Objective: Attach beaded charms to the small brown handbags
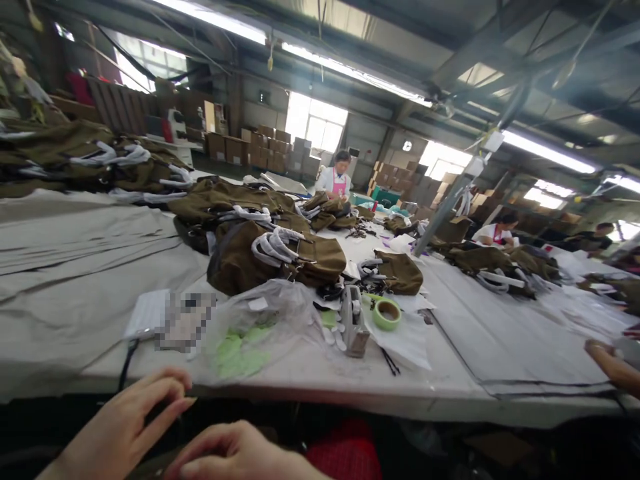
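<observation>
Head view, hands: the left hand (123, 427) lay at 7 o'clock below the table edge (350, 390), fingers spread and holding nothing; the right hand (240, 457) sat just beside it at 6 o'clock, fingers curled loosely, palm down, nothing visibly gripped. The 2 hands were close but not touching.
Head view, nearest things: a clear plastic bag (260, 327) with pale green pieces inside lay on the table above the hands, toward 12 o'clock from them; a white ribbed pad (147, 313) with a dark cord (125, 363) lay at its 9 o'clock.
Head view, risk: the cord hung over the table edge near the left hand, so, in my judgement, a lifting hand could have snagged it and dragged the pad off.
Head view, second risk: the bag looked slick and lay near the edge; a careless brush could have slid it and spilled the pieces.
Head view, materials: the olive canvas bags (275, 253) looked coarse and slumped, with white rounded handles; the table cover (75, 280) was grey, wrinkled cloth.
Head view, small items: a green tape roll (387, 313), ring-shaped, lay flat at 3 o'clock of a boxy grey tape dispenser (354, 323).
Head view, others: a person in a pink apron (336, 180) worked at the far end; another person's forearm (613, 363) reached in at 3 o'clock.
</observation>
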Action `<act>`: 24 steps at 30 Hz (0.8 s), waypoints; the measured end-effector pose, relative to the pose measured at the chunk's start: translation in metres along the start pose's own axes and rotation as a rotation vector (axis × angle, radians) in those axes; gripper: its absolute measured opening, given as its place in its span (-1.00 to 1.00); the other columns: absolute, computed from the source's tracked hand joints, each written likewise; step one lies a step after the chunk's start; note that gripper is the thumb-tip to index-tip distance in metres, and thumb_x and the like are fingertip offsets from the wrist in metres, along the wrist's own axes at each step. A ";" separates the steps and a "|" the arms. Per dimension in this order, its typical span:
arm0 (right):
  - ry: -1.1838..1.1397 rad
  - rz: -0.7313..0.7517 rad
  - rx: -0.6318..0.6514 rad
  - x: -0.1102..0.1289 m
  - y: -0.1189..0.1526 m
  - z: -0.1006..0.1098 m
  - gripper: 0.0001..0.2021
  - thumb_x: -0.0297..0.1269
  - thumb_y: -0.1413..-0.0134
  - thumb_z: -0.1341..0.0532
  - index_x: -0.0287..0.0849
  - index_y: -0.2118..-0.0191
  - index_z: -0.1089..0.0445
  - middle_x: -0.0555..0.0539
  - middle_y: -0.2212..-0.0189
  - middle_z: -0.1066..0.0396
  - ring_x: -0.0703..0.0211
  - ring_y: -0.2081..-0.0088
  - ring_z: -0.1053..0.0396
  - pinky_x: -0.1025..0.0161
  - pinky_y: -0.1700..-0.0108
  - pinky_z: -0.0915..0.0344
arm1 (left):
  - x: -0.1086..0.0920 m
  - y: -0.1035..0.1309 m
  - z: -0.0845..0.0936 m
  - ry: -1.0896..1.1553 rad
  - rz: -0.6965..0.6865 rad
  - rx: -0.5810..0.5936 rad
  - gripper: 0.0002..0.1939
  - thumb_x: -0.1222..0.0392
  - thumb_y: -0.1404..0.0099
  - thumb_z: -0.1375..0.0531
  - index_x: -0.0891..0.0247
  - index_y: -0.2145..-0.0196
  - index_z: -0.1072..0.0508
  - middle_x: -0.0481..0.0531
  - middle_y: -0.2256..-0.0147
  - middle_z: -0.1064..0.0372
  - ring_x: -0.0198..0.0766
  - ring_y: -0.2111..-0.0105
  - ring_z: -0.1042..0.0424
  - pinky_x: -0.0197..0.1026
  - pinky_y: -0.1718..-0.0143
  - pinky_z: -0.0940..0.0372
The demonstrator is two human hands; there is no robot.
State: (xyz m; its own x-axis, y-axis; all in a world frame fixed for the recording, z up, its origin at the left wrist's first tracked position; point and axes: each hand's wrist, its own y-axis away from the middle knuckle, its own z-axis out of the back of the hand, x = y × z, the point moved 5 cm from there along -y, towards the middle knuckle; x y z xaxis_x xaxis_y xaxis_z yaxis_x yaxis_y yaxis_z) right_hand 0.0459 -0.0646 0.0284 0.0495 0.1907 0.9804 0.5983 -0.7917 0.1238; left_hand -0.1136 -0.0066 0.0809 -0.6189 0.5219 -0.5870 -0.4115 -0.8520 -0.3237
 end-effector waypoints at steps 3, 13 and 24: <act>-0.325 0.019 -0.021 -0.010 -0.004 0.001 -0.61 0.04 0.08 -0.37 -0.24 0.33 -0.51 -0.03 0.41 -0.50 0.42 0.58 -0.24 0.45 0.52 -0.17 | -0.019 -0.035 -0.001 0.045 0.016 0.027 -0.66 -0.15 -0.25 -0.15 0.15 0.47 -0.46 -0.01 0.27 -0.51 -0.17 0.26 -0.48 -0.28 0.20 -0.39; -0.623 -0.082 -0.399 -0.037 0.000 0.032 -0.55 0.12 0.35 -0.39 -0.24 0.57 -0.41 0.08 0.80 -0.22 0.46 0.83 0.13 0.38 0.78 0.34 | -0.087 -0.258 -0.145 -0.194 -0.009 0.296 -0.67 0.07 -0.34 -0.03 0.28 0.17 -0.52 0.13 0.15 -0.51 -0.17 0.19 -0.48 -0.23 0.17 -0.33; -0.537 -0.142 -0.401 -0.048 0.016 0.036 -0.58 0.10 0.25 -0.38 -0.23 0.48 -0.50 0.05 0.76 -0.27 0.40 0.79 0.06 0.36 0.75 0.26 | -0.088 -0.304 -0.256 -0.391 -0.036 0.326 -0.69 0.00 -0.28 -0.20 0.34 0.22 -0.48 0.19 0.10 -0.45 -0.02 -0.04 -0.33 0.14 -0.19 0.02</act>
State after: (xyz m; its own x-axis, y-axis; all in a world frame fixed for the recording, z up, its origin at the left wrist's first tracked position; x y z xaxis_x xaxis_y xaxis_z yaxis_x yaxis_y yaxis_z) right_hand 0.0820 -0.0655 -0.0222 0.4447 0.4878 0.7512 0.2910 -0.8719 0.3938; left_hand 0.2372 0.1955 0.0414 -0.7786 0.5804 -0.2383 -0.5861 -0.8084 -0.0541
